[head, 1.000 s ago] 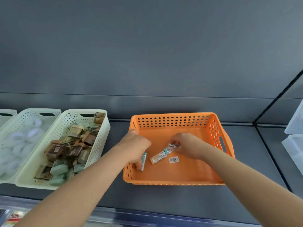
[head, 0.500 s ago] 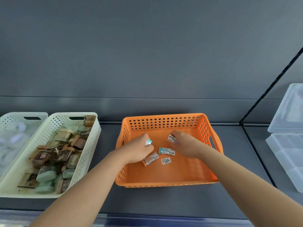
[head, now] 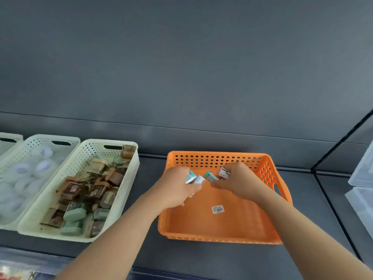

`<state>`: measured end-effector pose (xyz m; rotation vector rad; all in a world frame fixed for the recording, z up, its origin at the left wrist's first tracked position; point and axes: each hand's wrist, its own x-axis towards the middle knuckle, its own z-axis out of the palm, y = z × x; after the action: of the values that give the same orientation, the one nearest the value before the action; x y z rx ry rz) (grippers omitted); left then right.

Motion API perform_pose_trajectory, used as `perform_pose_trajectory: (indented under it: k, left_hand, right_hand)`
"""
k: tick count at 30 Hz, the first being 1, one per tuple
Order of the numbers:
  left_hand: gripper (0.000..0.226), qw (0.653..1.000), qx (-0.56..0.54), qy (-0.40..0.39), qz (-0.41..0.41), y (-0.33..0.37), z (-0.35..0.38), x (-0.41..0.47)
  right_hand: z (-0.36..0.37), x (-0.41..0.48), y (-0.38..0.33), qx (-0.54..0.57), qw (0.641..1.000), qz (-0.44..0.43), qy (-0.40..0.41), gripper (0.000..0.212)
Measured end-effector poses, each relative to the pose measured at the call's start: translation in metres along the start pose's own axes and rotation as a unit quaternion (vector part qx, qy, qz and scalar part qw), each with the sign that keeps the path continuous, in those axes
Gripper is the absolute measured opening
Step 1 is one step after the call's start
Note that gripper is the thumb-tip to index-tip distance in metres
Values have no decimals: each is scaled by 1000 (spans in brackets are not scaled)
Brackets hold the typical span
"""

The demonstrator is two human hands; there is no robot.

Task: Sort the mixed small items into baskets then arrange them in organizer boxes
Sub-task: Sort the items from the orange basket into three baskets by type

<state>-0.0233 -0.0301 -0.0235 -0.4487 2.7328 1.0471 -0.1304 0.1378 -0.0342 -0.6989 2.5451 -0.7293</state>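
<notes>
- Setting: dark grey back panel [head: 181, 67] above a dark grey shelf [head: 314, 199] that carries everything.
- Orange basket [head: 212, 160], perforated, centre-right on the shelf. My forearms cross its left wall and near right corner, and my hands hide part of its floor.
- Cream basket [head: 88, 147] stands to its left with a gap between, heaped with small brown and green packaged items [head: 96, 188].
- Pale basket [head: 40, 141] touches the cream one on its left and holds white rings [head: 20, 170], which are blurred.
- Clear organizer boxes [head: 361, 178] are stacked at the right edge, only partly in frame.
- Left hand [head: 177, 188] is over the orange basket, fingers curled round two small teal-and-white packs [head: 194, 178].
- Right hand [head: 240, 182] is just opposite, fingertips pinching two more packs [head: 218, 174].
- The two sets of packs are close together. I cannot tell whether they touch.
- Barcode sticker [head: 217, 209] lies flat on the basket floor, nearer me than both hands.
</notes>
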Motion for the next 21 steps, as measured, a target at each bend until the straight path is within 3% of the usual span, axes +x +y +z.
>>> perform_pose_trajectory:
  k: [4,7,13,17,21]
  left_hand:
    - [30,986,-64,153,-8,-27,-56,-34]
    - [25,967,-129,215,-32,-77,-94,-61]
    - [21,941,-165,278,-99,-196,-170,-114]
    - [27,934,-140,301,-131,-289,-228,-147]
    - [38,929,-90,309,-183,-381,-285,-172]
  right_hand:
    - [-1,4,-61,104,993,-49,37,36]
    - [19,13,-121,112,989,-90,21,34]
    - [101,37,-256,86,984,-154,-22,34]
    - [171,54,-347,117,980,-154,-34,40]
    - [240,77,-431,117,981,-150,-38,30]
